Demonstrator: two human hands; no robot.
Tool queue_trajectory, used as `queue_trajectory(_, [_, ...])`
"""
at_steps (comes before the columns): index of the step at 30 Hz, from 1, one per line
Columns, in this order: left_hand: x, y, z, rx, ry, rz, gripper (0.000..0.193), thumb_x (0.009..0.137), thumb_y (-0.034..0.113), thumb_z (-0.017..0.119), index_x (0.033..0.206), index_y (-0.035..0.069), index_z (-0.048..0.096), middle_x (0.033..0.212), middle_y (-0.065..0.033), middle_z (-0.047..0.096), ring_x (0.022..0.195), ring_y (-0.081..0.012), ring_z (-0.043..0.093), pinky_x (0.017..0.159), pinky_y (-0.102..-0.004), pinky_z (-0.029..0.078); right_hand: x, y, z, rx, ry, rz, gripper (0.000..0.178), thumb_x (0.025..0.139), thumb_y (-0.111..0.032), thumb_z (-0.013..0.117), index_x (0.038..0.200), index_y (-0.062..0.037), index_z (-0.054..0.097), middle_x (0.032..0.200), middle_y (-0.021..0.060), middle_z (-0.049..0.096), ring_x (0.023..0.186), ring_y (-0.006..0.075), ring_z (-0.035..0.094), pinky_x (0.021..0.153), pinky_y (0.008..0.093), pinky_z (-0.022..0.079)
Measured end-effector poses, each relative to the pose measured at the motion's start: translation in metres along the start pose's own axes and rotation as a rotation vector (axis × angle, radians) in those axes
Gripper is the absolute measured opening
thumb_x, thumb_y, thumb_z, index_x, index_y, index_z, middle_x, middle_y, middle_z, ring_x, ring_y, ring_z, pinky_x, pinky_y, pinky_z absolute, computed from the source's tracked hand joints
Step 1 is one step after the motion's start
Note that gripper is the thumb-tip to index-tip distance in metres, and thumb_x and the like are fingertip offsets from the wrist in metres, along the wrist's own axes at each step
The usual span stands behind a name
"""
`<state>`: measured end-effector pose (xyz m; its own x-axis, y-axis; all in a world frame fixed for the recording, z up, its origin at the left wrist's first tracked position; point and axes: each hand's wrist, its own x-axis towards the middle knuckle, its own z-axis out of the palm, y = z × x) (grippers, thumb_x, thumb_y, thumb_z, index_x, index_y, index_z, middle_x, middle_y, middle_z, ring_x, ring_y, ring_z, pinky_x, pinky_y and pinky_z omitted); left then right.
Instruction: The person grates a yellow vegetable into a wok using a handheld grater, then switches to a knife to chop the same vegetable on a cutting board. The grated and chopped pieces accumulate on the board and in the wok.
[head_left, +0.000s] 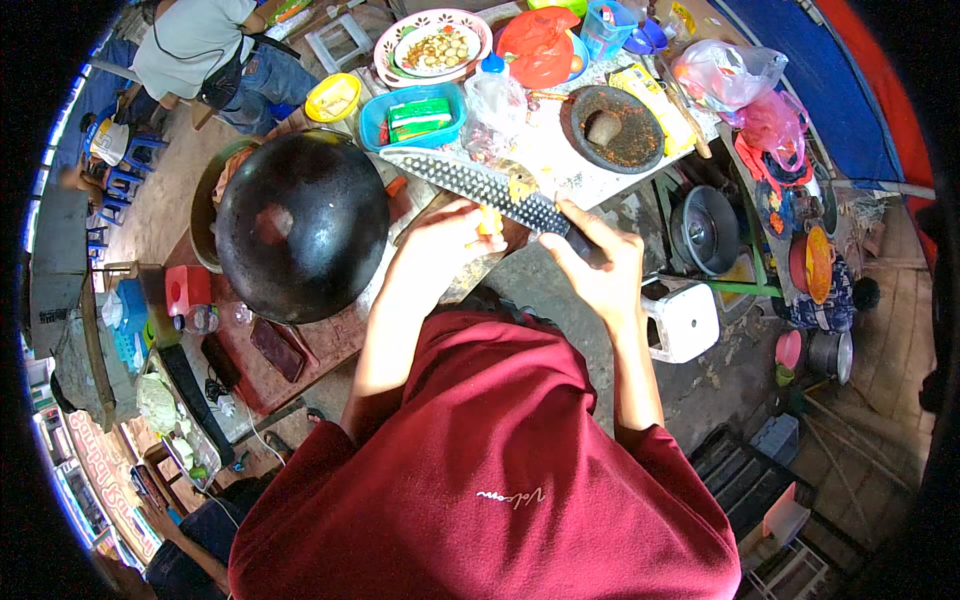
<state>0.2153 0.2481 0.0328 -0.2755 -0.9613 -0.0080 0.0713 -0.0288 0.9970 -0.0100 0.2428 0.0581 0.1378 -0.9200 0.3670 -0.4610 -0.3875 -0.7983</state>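
Maroon shirt (pixel 490 450), knife (pixel 472 182) over table edge (pixel 580 183)

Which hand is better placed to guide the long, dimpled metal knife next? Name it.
Right hand, likely: it grips the knife by its black handle, while the left hand holds a small yellow chunk.

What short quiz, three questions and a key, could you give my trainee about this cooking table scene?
1. True or false: the person's right hand holds the long, dimpled metal knife.
2. Which holds green packaging: A, the round yellow plastic bowl; B, the rectangular blue plastic tub?
3. Fill in: the small yellow-orange piece is in the person's ___.

Key: 1, true; 2, B; 3, left hand.
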Motion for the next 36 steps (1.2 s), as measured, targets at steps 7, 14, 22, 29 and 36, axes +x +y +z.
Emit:
queue_trajectory(7, [0.008,-0.005,0.007,-0.118,0.224,-0.27,0.027,0.096,0.015,0.058,0.119,0.003,0.053,0.118,-0.0095,0.062,0.101,-0.0161,0.058,0.091,-0.0337,0.047,-0.008,-0.01,0.018,-0.069,-0.108,-0.002,0.047,0.073,-0.016,0.086,0.115,-0.0016,0.071,0.091,0.0185,0.074,0.076,0.0181,0.074,0.068,0.0285,0.055])
queue_trajectory(14, [0.019,-0.03,-0.018,-0.724,0.072,-0.232,0.039,0.099,0.028,0.055,0.123,-0.003,0.055,0.121,-0.0147,0.062,0.104,-0.0214,0.062,0.091,-0.0343,0.051,-0.002,-0.017,0.024,-0.116,-0.106,-0.071,0.047,0.073,-0.017,0.085,0.115,-0.0005,0.071,0.092,0.0186,0.074,0.075,0.02,0.074,0.068,0.0294,0.056])
queue_trajectory(22, [0.011,-0.033,-0.043,-0.497,-0.001,-0.236,0.041,0.1,0.026,0.053,0.125,-0.006,0.055,0.122,-0.0144,0.062,0.112,-0.0233,0.06,0.1,-0.0379,0.046,-0.008,-0.031,0.043,-0.199,-0.096,-0.05,0.048,0.07,-0.016,0.087,0.112,0.0011,0.071,0.097,0.0183,0.074,0.082,0.0237,0.075,0.072,0.0294,0.057])
queue_trajectory(29, [-0.001,-0.037,-0.06,-0.563,-0.018,-0.257,0.033,0.098,0.02,0.057,0.124,-0.001,0.058,0.121,-0.0133,0.063,0.112,-0.0242,0.06,0.097,-0.0375,0.049,-0.007,-0.028,0.051,-0.2,-0.051,-0.098,0.045,0.072,-0.025,0.086,0.109,-0.0019,0.073,0.077,0.0162,0.072,0.065,0.0249,0.071,0.063,0.0326,0.055])
queue_trajectory(36, [-0.007,-0.012,-0.065,-0.16,-0.014,-0.344,0.038,0.094,0.016,0.062,0.127,-0.004,0.057,0.117,-0.0122,0.065,0.109,-0.0213,0.061,0.096,-0.034,0.049,-0.006,-0.013,0.044,-0.109,-0.081,-0.068,0.047,0.07,-0.019,0.088,0.11,0.0002,0.072,0.098,0.0185,0.074,0.087,0.0261,0.074,0.077,0.0325,0.057])
